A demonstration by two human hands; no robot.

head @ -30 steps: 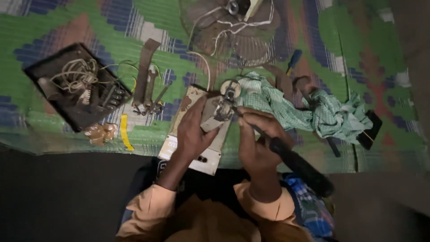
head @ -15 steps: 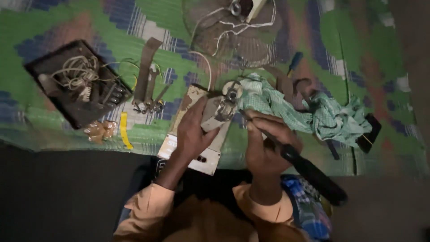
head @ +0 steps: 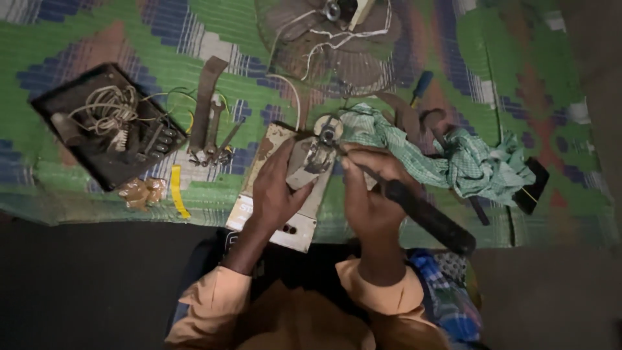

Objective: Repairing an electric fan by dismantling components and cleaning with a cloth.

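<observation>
**Spread on the woven mat**

Green patterned mat (head: 78, 39). Black tray (head: 103, 133) of coiled wire at left; wrenches (head: 210, 133) beside it; yellow strip (head: 177, 189) near. Round fan guard (head: 327, 42) at top. Green checked cloth (head: 466, 162) lies crumpled at right

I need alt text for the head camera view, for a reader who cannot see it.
A person's left hand steadies a small metal part on a white panel, while the right hand holds a black-handled tool to it. A green checked cloth and wrenches lie on a woven mat.
</observation>
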